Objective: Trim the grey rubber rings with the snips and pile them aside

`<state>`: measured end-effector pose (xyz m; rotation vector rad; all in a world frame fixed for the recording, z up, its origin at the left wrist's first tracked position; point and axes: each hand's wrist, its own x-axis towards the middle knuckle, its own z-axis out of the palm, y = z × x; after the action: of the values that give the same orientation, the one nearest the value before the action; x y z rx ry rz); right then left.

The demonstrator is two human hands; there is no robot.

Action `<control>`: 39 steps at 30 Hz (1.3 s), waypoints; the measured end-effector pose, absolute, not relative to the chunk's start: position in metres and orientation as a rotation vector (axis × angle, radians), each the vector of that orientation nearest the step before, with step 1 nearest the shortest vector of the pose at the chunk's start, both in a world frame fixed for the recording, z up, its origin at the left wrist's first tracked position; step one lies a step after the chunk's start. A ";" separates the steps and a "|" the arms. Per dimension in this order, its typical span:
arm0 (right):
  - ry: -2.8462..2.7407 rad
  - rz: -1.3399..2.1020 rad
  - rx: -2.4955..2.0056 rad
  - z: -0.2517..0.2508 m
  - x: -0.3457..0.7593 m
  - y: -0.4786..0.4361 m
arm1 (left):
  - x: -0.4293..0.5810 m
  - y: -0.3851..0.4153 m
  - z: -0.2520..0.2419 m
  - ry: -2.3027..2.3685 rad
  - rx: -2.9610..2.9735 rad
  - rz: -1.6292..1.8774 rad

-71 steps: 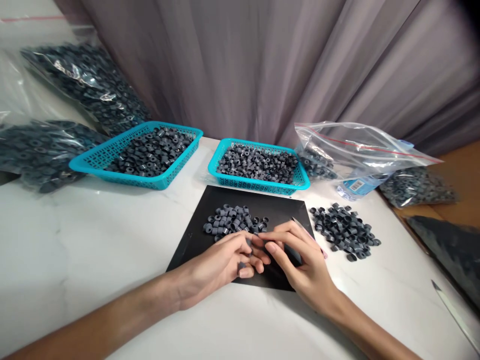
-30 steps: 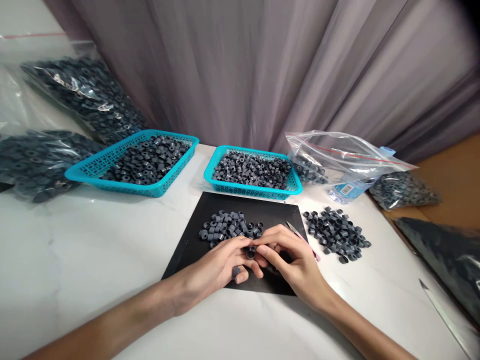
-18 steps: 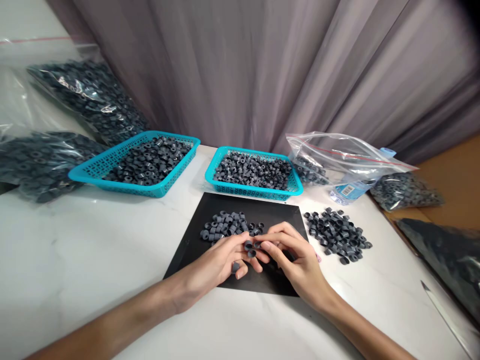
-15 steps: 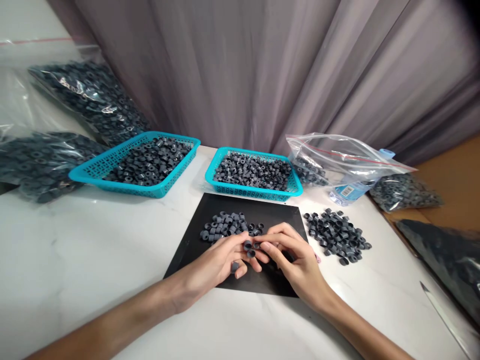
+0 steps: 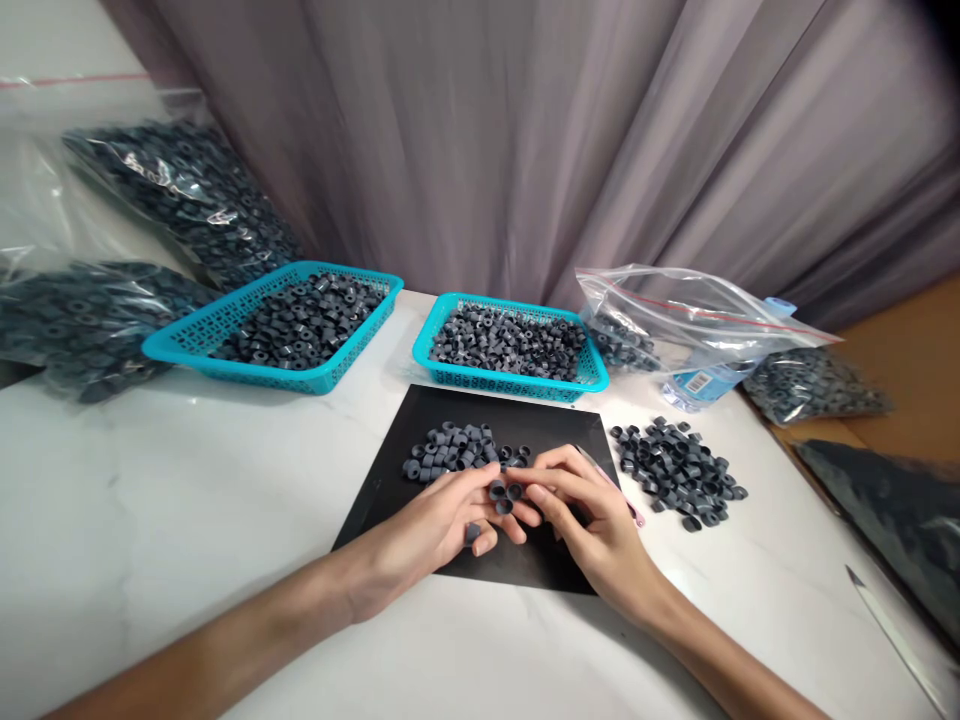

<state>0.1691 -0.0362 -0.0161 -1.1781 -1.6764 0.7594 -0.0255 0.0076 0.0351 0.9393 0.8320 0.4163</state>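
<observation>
Left hand: turned partly palm-up [image 5: 457, 508], the fingers half curled; it bears grey caps [image 5: 504, 507] at the fingers and another, single cap [image 5: 472, 534] tucked in by the lower fingers.
Right hand: palm down [image 5: 581, 500], the thumb and forefinger a narrow gap apart, their tips just beside the rightmost of the caps; whether they touch it, I cannot tell.
Caps' look: short, round, dark grey and matt, the three at the fingers grouped in a triangle with their hollow ends facing the camera.
Caps' place: in the left hand, above the near part of a black sheet [image 5: 371, 505] lying on the white marbled surface [image 5: 187, 480].
Held count: four visible, three together and one apart.
Heaps: two; one heap on the sheet [image 5: 450, 450] just beyond the left hand, one loose heap on the surface [image 5: 675, 470] right of the sheet; too many overlapping pieces to count.
Baskets: two, turquoise; the left basket [image 5: 319, 380] and the middle basket [image 5: 514, 383] both contain dark grey pieces.
Left bags: two, clear, filled with similar pieces, an upper bag [image 5: 187, 195] and a lower bag [image 5: 97, 315].
Bottle: one [image 5: 697, 388], blue-labelled, partly behind a clear zip bag [image 5: 690, 310].
Pink-handled tool: one [image 5: 636, 515], mostly hidden by the right hand.
</observation>
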 end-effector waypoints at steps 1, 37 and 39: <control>-1.660 0.772 -1.182 -0.016 0.169 -0.037 | -0.025 0.008 0.035 0.824 0.933 0.421; -1.872 0.517 -1.128 -0.020 0.168 -0.044 | -0.028 0.008 0.019 0.904 0.906 0.465; -1.854 0.541 -1.133 -0.020 0.168 -0.044 | -0.028 0.008 0.018 0.891 0.899 0.464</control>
<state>0.1682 -0.0441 -0.0202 -1.1325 -1.8539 0.5407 -0.0284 0.0084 0.0181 0.8988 0.8908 0.4645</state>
